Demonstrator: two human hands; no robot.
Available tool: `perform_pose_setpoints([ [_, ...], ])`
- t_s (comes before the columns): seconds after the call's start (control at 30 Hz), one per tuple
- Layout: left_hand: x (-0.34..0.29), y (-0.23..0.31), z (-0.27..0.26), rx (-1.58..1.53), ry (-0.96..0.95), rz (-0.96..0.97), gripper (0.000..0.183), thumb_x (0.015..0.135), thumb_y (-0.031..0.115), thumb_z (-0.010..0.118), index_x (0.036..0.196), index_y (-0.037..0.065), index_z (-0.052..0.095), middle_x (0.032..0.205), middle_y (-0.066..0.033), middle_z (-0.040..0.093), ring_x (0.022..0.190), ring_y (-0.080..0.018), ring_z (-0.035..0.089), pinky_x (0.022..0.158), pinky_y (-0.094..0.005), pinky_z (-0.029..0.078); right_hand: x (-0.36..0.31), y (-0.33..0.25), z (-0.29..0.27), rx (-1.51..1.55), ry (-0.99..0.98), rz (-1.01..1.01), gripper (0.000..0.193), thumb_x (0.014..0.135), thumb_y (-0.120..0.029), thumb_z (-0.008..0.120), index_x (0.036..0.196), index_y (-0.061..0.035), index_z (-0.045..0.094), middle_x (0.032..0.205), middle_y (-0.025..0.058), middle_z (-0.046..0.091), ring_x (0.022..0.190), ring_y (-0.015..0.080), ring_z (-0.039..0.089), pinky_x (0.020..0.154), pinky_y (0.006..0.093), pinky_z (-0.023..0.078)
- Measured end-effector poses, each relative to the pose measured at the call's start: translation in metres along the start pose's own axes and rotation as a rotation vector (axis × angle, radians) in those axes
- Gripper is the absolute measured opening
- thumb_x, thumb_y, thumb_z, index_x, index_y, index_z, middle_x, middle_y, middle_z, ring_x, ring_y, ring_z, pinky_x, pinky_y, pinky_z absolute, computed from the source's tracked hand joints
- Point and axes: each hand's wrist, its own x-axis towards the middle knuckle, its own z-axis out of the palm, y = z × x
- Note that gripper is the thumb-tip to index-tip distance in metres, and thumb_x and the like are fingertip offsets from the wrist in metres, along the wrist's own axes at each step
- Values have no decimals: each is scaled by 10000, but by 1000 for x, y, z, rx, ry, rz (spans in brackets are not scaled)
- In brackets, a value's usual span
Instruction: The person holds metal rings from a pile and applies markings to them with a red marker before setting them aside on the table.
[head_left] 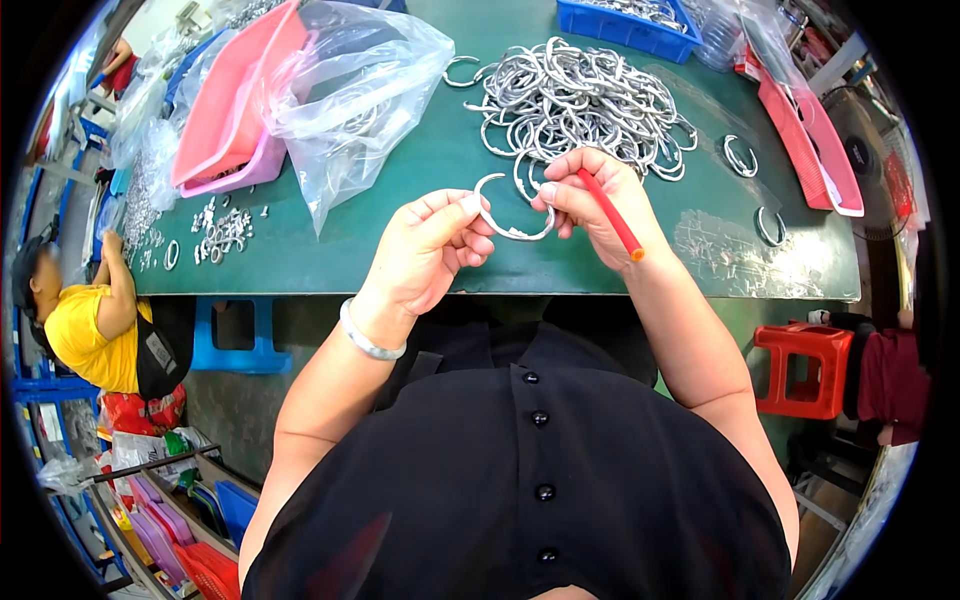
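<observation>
An open silver bangle (520, 236) is held between my two hands, just above the near edge of the green table. The thumb and fingers of my left hand (425, 245) pinch its left side. My right hand (590, 200) grips its right side with thumb and fingertips. That same hand also has a red pencil-like stick (610, 214) tucked in it, its orange end pointing toward me. Right behind my hands lies a big heap of silver bangles (575, 100). One loose bangle (461, 72) sits at the heap's left.
Clear plastic bags (350, 110) and a pink basket (240, 100) stand at the left, near small metal pieces (225, 235). Two loose bangles (740, 156) lie to the right, before a pink tray (800, 140). A blue crate (630, 25) is behind. A person in yellow (95, 330) sits far left.
</observation>
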Motion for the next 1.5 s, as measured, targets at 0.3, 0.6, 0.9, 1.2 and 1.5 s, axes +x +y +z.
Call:
perform_pose_setpoints([
  [0.3, 1, -1, -3, -43, -16, -8, 146, 857, 154, 514, 806, 25, 558, 715, -39, 571, 584, -77, 507, 529, -204, 395, -1, 2, 0, -51, 4, -38, 143, 771, -41, 596, 870, 7, 505, 728, 103, 604, 542, 98, 539, 480, 211, 447],
  [0.6, -1, 3, -3, -32, -10, 42, 145, 861, 153, 505, 816, 23, 551, 722, -41, 572, 589, -84, 522, 537, -206, 406, -4, -3, 4, -39, -1, -117, 177, 797, -58, 570, 947, 14, 510, 802, 127, 614, 611, 107, 564, 543, 216, 471],
  [0.9, -4, 3, -4, 77, -2, 129, 138, 864, 140, 497, 872, 14, 552, 760, -55, 582, 612, -98, 547, 557, -216, 428, -8, -4, 6, 8, -70, -155, 188, 788, 10, 560, 967, 6, 504, 850, 121, 606, 731, 124, 590, 573, 216, 479],
  [1.2, -8, 4, -2, 152, 5, 201, 134, 865, 129, 494, 892, 11, 552, 764, -54, 583, 624, -106, 555, 570, -218, 439, -12, -4, 7, 41, -87, -189, 230, 774, 47, 562, 987, -11, 497, 875, 82, 579, 859, 158, 593, 606, 225, 482],
  [1.5, -13, 2, 1, 304, 2, 379, 133, 852, 109, 524, 908, -6, 559, 777, -58, 593, 628, -106, 562, 580, -220, 449, -14, 1, 6, 35, -115, -255, 266, 761, 56, 570, 1008, -9, 493, 894, 82, 569, 892, 176, 583, 652, 247, 491],
])
